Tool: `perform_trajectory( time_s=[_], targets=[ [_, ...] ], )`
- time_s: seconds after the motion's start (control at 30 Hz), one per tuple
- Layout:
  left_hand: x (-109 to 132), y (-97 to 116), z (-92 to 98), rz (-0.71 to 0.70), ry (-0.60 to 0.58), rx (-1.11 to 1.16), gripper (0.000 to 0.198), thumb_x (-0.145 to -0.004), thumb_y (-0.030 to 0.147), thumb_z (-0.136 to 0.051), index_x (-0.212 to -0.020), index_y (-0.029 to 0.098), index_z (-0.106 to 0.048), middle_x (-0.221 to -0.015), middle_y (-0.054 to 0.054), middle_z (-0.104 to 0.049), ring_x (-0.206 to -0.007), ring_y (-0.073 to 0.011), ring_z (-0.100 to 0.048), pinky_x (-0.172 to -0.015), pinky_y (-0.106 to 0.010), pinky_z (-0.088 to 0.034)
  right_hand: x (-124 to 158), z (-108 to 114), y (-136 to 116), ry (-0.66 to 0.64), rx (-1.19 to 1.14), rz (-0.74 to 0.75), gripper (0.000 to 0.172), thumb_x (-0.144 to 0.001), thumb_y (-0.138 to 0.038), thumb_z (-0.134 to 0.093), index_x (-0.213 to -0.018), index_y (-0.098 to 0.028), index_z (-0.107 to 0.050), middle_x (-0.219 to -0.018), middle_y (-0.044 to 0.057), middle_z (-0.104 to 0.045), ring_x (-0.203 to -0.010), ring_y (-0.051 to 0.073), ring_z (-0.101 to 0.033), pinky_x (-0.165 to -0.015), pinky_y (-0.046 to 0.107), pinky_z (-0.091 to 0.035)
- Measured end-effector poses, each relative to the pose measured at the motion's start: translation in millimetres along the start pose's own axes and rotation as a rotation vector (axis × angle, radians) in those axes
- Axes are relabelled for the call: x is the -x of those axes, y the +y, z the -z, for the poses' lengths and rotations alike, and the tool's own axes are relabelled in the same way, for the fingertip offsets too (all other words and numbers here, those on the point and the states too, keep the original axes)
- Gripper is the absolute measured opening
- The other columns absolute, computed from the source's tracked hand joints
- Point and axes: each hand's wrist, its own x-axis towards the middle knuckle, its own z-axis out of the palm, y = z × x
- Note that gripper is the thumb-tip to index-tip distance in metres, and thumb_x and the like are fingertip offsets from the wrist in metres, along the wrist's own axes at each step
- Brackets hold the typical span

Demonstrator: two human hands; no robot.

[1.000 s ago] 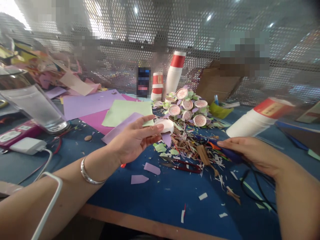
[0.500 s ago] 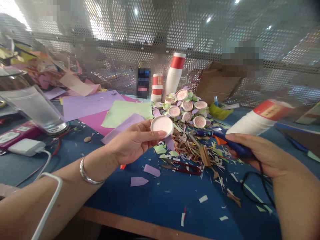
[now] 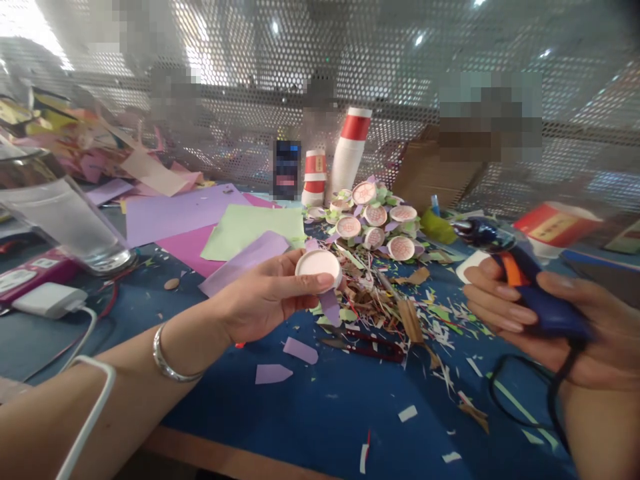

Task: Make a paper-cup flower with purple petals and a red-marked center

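At a cluttered blue worktop, the person's left hand pinches a shallow white paper disc btwn thumb & fingers, thumb pressed across its near right part, fingers tucked beneath. Disc sits right at the tips, w/ its pale hollow face up; a purple tab juts from its near side. At right, the right hand wraps a dark blue glue gun w/ orange trigger, fingers closed round the handle's left side; can't tell if the trigger's squeezed. Nozzle points left, well apart from the disc. Black cord loops off the handle, near side. Just far & right of the disc: a cluster of similar printed discs w/ green & purple bits. Paper scraps lie btwn the hands, w/ dark-red-handled snips on the near side. Far left of the disc: lt. green sheet. Red-&-white cup stack stands at far ctr.
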Motion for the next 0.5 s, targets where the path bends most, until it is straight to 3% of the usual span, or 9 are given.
perform_trajectory(
  time_s=[0.17,0.37,0.5],
  targets=[
    [1.3,0.6,-4.4,0.01,-0.055,-0.02,0.025,-0.075,0.012,-0.086,-0.093,0.013,-0.068,-0.087,-0.001,-0.071,-0.076,-0.0068,-0.063,-0.065,-0.014,-0.047,0.9,-1.6,3.9,-0.053,0.177,0.011,0.04,-0.051,-0.047,-0.095,-0.067,-0.02,-0.07,-0.054,0.001,-0.048,-0.047,0.008,-0.041,-0.042,0.019,-0.042],
    [3.9,1.2,-6.4,-0.021,-0.139,-0.097,0.023,-0.078,0.011,-0.082,-0.093,0.014,-0.065,-0.083,-0.001,-0.072,-0.07,-0.0079,-0.064,-0.063,-0.018,-0.045,2.0,-4.1,14.4,-0.006,0.362,0.007,0.043,-0.062,-0.055,-0.084,-0.087,-0.023,-0.07,-0.049,-0.001,-0.053,-0.036,0.011,-0.037,-0.028,0.022,-0.019],
    [2.4,0.5,-4.2,-0.071,-0.14,-0.151,0.023,-0.079,0.014,-0.082,-0.093,0.014,-0.064,-0.085,-0.003,-0.073,-0.076,-0.0105,-0.065,-0.068,-0.02,-0.048,2.9,-11.8,18.0,0.007,0.354,-0.014,0.044,-0.059,-0.052,-0.083,-0.089,-0.023,-0.068,-0.051,0.002,-0.059,-0.043,0.016,-0.048,-0.03,0.022,-0.025]
  ],
)
